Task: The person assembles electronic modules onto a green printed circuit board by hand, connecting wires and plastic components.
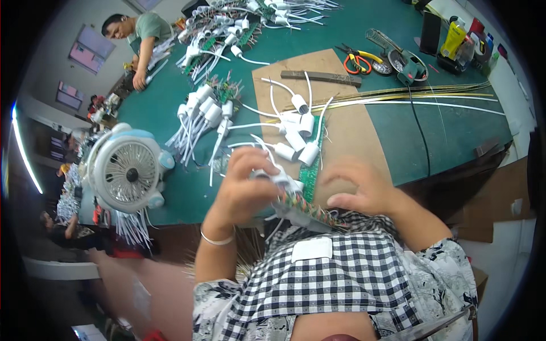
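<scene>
Holding: left hand (pixel 239 187), its fingers grasping a white socket (pixel 263 173) at the upper left end of a wired strip (pixel 310 214);
Strip: tilted, just above the checked apron (pixel 335 278), at the near edge of the green counter (pixel 409 153);
Right hand (pixel 367 187): blurred; fingers released, thumb and forefinger apart, just beside the strip;
Cardboard sheet (pixel 355 133): lying on the counter; a green circuit board (pixel 309 182) and a socket cluster (pixel 294 141) partly over it;
Fan (pixel 132 173): white and blue, well left.
</scene>
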### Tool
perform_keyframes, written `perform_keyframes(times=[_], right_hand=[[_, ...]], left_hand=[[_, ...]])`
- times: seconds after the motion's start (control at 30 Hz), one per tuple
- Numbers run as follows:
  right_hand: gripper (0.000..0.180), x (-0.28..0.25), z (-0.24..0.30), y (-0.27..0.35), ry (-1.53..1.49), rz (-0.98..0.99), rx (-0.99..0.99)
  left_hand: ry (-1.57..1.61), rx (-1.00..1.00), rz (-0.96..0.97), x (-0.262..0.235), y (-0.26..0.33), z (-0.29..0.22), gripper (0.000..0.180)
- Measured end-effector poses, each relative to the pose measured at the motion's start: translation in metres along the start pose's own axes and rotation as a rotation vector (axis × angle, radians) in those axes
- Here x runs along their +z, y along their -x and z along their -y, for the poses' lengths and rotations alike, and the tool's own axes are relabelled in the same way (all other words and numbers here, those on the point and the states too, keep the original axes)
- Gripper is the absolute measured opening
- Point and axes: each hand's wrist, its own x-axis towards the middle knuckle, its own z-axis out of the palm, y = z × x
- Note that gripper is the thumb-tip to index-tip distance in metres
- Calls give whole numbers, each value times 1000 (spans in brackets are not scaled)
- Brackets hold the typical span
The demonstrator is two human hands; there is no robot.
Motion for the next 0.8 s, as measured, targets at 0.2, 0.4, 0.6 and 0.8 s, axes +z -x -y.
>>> perform_keyframes(times=[0.2, 0.4, 0.6, 0.8], right_hand=[[62, 9, 30, -43, -407, 64, -489], [51, 26, 29, -32, -170, 84, -444], [53, 35, 34, -23, -185, 74, -266], [44, 23, 38, -33, -206, 246, -218]], left_hand=[[-170, 65, -252, 7, 4, -34, 24], [-145, 54, -301, 17, 28, -23, 27], [195, -102, -411, 38, 34, -10, 65], [249, -2, -166, 31, 33, 7, 66]])
